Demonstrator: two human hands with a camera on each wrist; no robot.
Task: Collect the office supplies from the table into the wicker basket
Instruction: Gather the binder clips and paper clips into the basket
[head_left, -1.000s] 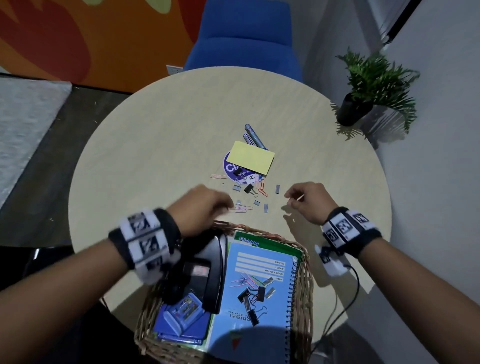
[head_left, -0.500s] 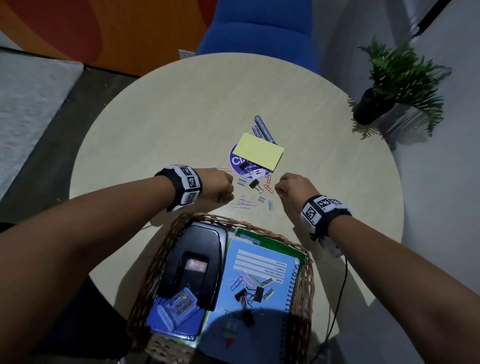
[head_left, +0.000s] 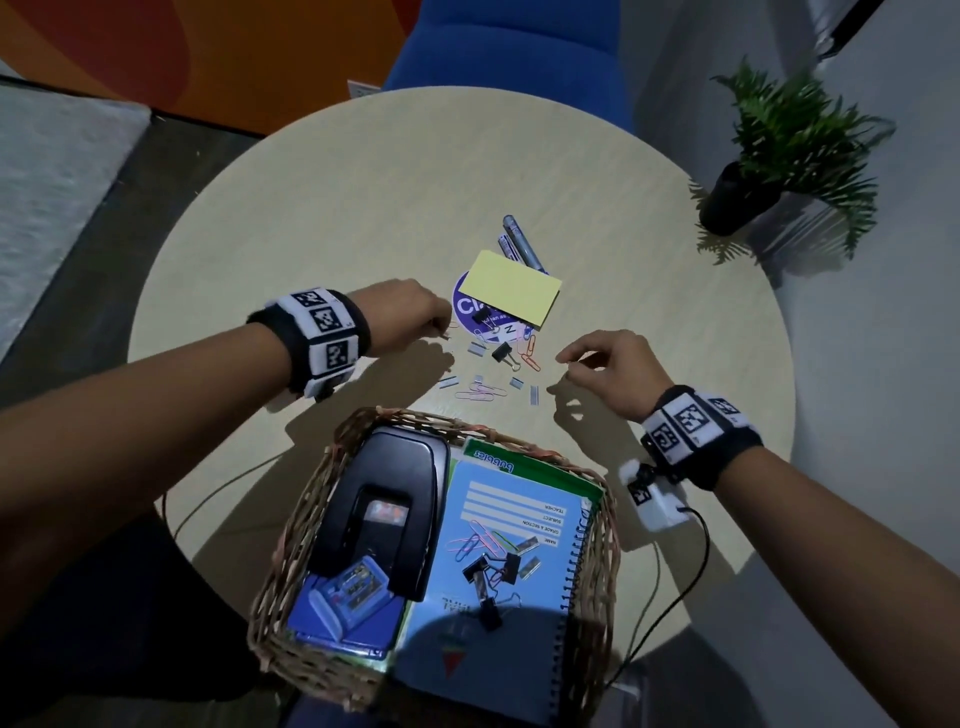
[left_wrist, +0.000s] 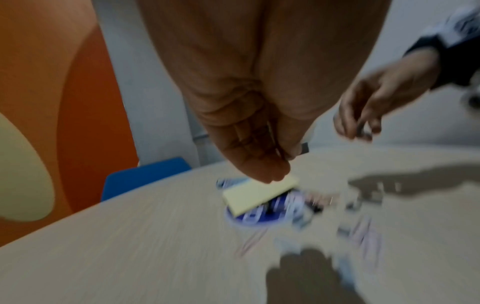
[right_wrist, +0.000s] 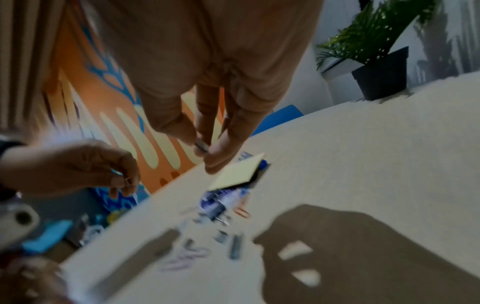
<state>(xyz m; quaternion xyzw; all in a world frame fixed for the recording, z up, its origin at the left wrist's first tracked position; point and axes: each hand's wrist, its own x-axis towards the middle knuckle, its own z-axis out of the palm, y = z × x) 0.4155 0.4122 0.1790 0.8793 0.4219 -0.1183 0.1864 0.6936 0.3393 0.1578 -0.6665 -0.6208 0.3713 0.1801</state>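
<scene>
On the round table (head_left: 311, 234) lie a yellow sticky pad (head_left: 511, 283) on a blue round sticker (head_left: 464, 312), pens (head_left: 522, 244), a black binder clip (head_left: 503, 353), paper clips (head_left: 480, 392) and staple strips (head_left: 535, 396). My left hand (head_left: 441, 332) hovers left of this scatter and pinches a small grey staple strip (left_wrist: 304, 148). My right hand (head_left: 566, 364) hovers to the right, pinching another grey strip (right_wrist: 201, 146). The wicker basket (head_left: 415, 415) stands nearest me. It holds a black hole punch (head_left: 384, 499), a blue notebook (head_left: 509, 519), clips and a blue staple box (head_left: 353, 587).
A blue chair (head_left: 509, 52) stands behind the table. A potted plant (head_left: 769, 171) sits beyond the table's right edge by the wall. A black cable (head_left: 670, 597) hangs from my right wrist across the table's near right side.
My left hand has left the basket rim and moved out to the left of the scattered items. Both hands now hover beside the scatter, each pinching a small strip.
</scene>
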